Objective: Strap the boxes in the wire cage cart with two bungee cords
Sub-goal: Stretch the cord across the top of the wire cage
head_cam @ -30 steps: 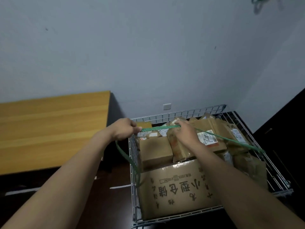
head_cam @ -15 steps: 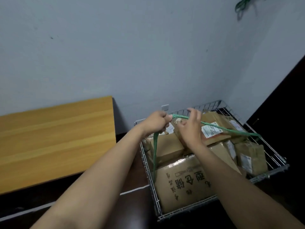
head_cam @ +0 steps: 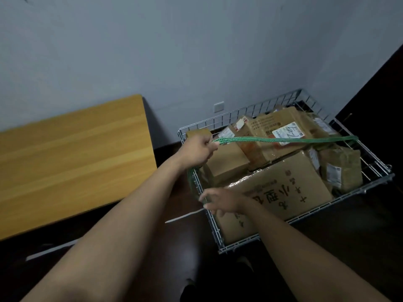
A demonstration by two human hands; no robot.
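- Noted at the left rear corner of the wire cage cart [head_cam: 349, 195]: left hand [head_cam: 199, 149], clenched in a fist round the green bungee cord [head_cam: 283, 140].
- Traced from that fist: cord drawn taut over the labelled box [head_cam: 281, 125] and across to the cart's right rim (hook there too small to make out).
- Traced from under the same fist: slack tail of the cord, hanging down the outside of the cart's left wall towards the right hand [head_cam: 222, 200].
- Found low at the left wall, near the front corner: right hand, fingers loosely spread, tips at the cord's tail. Blurred; cannot tell whether pinching the tail or merely touching it.
- Logged inside the cart: large printed box [head_cam: 290, 184] lying along the front; labelled box tilted on top at the rear; small plain box [head_cam: 226, 159] at the left, below the cord; wrapped parcel [head_cam: 342, 168] against the right wall.
- Recorded outside the cart: wooden table [head_cam: 72, 158] to the left, white outlet [head_cam: 218, 107] on the wall behind.
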